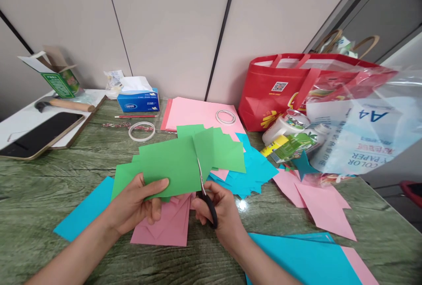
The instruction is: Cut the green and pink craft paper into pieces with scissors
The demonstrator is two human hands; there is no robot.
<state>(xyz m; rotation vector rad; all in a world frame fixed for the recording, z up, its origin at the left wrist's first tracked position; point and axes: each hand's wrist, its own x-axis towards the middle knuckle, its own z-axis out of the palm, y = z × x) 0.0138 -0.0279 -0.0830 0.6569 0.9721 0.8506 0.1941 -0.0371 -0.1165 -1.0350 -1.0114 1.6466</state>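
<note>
One left hand point(140, 199): thumb and fingers pinch a rectangular green paper sheet point(173, 164), I judge to steady it.
Right hand point(224, 209): fingers hold black-handled metal scissors point(205, 196).
Green sheet: between both hands, right part at the blades.

- The green, wood-grained bench point(95, 157) carried a blue tissue box point(138, 102).
- Just in front of the tissue box lay a red pencil point(135, 117), then a white ring point(141, 139).
- Left of the tissue box lay a white board point(21, 120).
- Right of it lay pink sheets point(198, 111); farther right stood a red bag point(263, 98).
</note>
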